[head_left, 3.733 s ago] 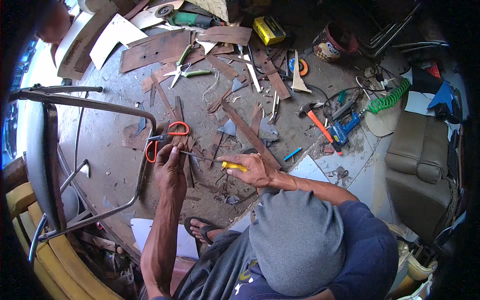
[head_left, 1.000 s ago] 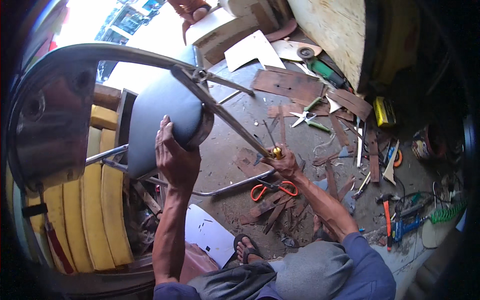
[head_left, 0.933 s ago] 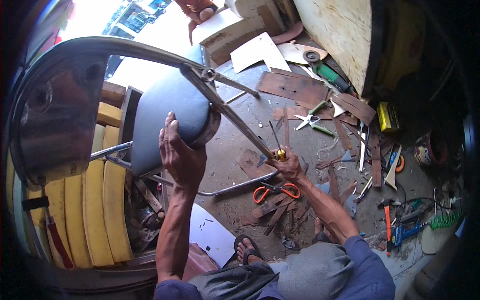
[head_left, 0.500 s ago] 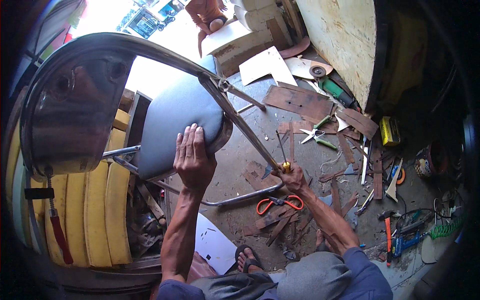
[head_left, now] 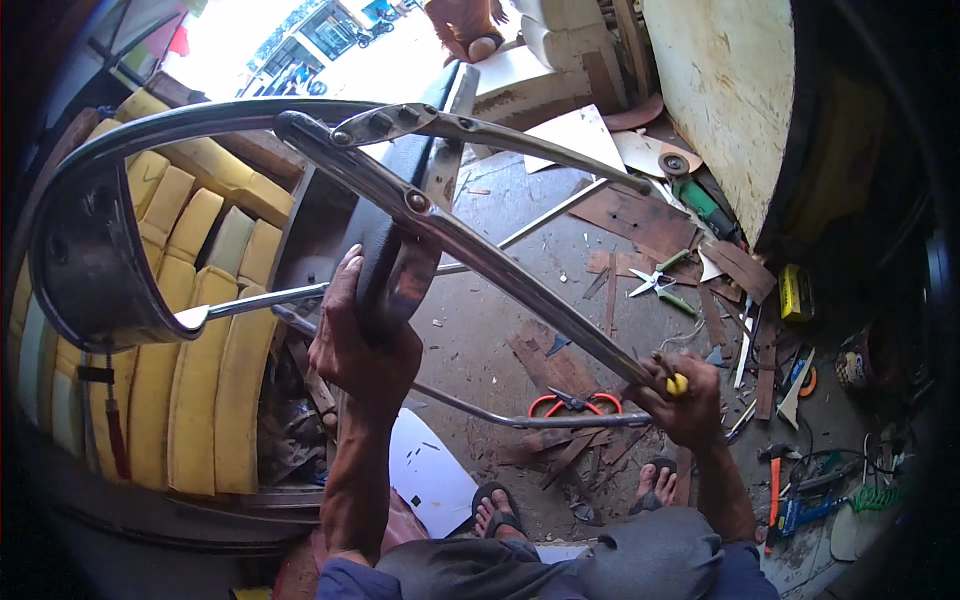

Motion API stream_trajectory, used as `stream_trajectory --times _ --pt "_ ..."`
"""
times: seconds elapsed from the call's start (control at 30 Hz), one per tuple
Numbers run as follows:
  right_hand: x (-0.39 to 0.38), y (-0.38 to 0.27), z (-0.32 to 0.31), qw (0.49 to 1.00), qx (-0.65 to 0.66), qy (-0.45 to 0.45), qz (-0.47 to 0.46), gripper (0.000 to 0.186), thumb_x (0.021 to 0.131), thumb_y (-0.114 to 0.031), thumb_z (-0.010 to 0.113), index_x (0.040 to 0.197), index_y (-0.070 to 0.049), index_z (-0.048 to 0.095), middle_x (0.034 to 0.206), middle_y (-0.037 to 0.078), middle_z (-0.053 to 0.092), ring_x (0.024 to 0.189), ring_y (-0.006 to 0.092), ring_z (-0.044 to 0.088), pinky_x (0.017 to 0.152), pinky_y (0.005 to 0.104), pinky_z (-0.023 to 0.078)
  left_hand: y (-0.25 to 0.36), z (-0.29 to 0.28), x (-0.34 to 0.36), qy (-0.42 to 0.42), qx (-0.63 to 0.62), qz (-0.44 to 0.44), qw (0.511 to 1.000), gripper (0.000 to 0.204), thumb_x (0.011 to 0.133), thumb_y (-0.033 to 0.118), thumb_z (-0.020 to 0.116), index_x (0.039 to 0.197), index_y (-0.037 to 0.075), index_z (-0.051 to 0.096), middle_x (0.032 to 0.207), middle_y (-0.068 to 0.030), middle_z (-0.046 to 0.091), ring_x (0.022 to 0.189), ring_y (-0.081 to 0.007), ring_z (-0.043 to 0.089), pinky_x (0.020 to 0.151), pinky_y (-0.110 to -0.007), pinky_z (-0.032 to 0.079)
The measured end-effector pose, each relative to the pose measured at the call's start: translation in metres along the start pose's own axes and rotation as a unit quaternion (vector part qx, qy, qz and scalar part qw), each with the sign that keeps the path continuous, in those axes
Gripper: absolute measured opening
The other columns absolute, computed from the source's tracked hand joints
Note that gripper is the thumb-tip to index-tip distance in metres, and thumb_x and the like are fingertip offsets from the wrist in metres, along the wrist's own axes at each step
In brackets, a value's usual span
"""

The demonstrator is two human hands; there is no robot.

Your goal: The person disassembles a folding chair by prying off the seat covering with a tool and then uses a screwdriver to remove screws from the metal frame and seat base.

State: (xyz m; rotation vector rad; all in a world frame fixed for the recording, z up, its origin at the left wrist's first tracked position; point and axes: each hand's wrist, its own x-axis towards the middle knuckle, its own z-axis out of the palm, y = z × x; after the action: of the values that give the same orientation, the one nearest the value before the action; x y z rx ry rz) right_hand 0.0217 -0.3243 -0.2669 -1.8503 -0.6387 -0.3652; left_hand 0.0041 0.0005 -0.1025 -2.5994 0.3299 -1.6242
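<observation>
A folding chair with a bent chrome tube frame (head_left: 520,285) is tilted up in front of me. Its dark padded seat (head_left: 378,262) shows almost edge-on, and the curved metal backrest (head_left: 90,255) is at the left. My left hand (head_left: 368,345) is closed around the near edge of the seat. Low on a frame tube, my right hand (head_left: 685,400) is closed, gripping the tube together with a yellow-handled screwdriver (head_left: 677,384). The screwdriver's shaft is hard to make out. Orange-handled scissors (head_left: 574,402) lie on the floor behind the lower tube.
Brown scraps (head_left: 640,220), green-handled snips (head_left: 662,282) and a green angle grinder (head_left: 700,205) lie to the right. Nearer are an orange-handled hammer (head_left: 773,490) and a blue tool (head_left: 800,512). Yellow foam pads (head_left: 195,400) fill the left. Another person (head_left: 465,25) sits at the back.
The chair has turned, so its seat went from face-on to nearly edge-on. My right hand moved right and nearer with the tube and screwdriver. My left hand shifted from the seat's top to its edge.
</observation>
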Motion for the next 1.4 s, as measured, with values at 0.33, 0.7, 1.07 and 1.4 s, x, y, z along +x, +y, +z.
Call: stream_trajectory --times 0.33,0.7,1.07,1.4 --pt "0.0 -0.079 -0.058 0.996 -0.014 -0.09 0.021 0.046 0.066 -0.012 0.092 0.075 -0.009 0.046 0.091 0.008 0.076 0.07 0.0188 0.065 0.069 0.0372 0.05 -0.006 -0.007 -0.018 0.074 -0.054 -0.093 0.991 0.038 0.096 0.029 0.064 0.122 0.001 0.061 0.101 -0.0171 0.073 0.093 -0.03 0.074 0.078 -0.038 0.059" --pt "-0.009 -0.138 -0.084 0.996 0.018 -0.006 0.084 0.048 0.063 -0.004 0.089 0.066 -0.012 0.043 0.079 0.016 0.073 0.059 0.0131 0.058 0.059 0.0317 0.044 0.01 0.004 -0.023 0.093 -0.137 -0.186 0.968 0.025 0.09 0.007 0.06 0.115 0.001 0.063 0.086 -0.0185 0.071 0.073 -0.0322 0.074 0.065 -0.039 0.057" --pt "0.031 -0.159 -0.049 0.907 0.253 -0.189 0.279 0.043 0.08 -0.005 0.084 0.076 -0.009 0.042 0.1 0.025 0.072 0.093 0.0164 0.07 0.072 0.0266 0.058 -0.015 0.035 -0.102 0.071 -0.143 -0.381 0.911 0.025 0.086 0.011 0.069 0.109 0.002 0.062 0.085 -0.0177 0.072 0.082 -0.0312 0.074 0.071 -0.039 0.055" --pt "0.05 -0.17 0.015 0.827 0.303 -0.268 0.389 0.041 0.085 -0.005 0.081 0.071 -0.01 0.043 0.086 0.009 0.067 0.082 0.0111 0.065 0.072 0.0283 0.054 -0.036 0.021 -0.198 0.033 -0.151 -0.485 0.861 0.027 0.093 0.007 0.063 0.114 -0.008 0.055 0.101 -0.0224 0.068 0.094 -0.0289 0.068 0.086 -0.038 0.052"
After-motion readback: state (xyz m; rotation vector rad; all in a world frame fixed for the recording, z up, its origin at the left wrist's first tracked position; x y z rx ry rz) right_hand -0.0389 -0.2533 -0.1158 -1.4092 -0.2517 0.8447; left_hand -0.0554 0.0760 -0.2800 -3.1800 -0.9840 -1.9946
